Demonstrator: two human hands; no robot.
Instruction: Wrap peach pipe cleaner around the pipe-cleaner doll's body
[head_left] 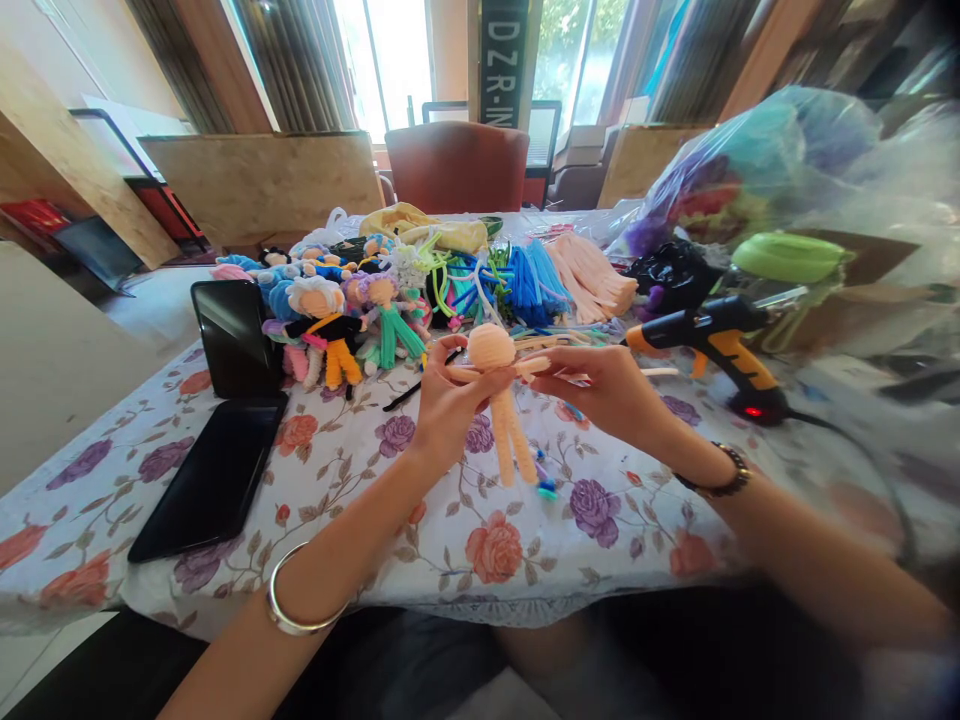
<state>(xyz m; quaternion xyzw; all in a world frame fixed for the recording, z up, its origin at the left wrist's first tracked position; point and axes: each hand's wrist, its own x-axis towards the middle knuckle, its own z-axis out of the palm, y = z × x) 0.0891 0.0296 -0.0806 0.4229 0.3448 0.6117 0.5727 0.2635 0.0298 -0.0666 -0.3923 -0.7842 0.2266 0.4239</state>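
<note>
Both my hands hold a bare peach-coloured doll point(491, 348) upright above the flowered tablecloth. It has a round ribbed head and two long fuzzy legs that look like pipe cleaner. My left hand point(448, 400) is closed around the doll's body just under the head, its thumb across the chest. With fingers pinched, my right hand point(592, 385) grips the doll's arm on the right side. Just beneath the legs, a small blue and green scrap point(547, 489) lies on the cloth. A thin black stick point(409, 396) rests left of the doll, partly hidden by my left hand.
Finished dolls point(322, 320) crowd the back left. Behind the doll lie blue pipe cleaners point(529, 285) and peach pipe cleaners point(592, 275). A glue gun point(720, 335) with a lit red light stands right, its cord trailing forward. A black tablet point(210, 480) lies left.
</note>
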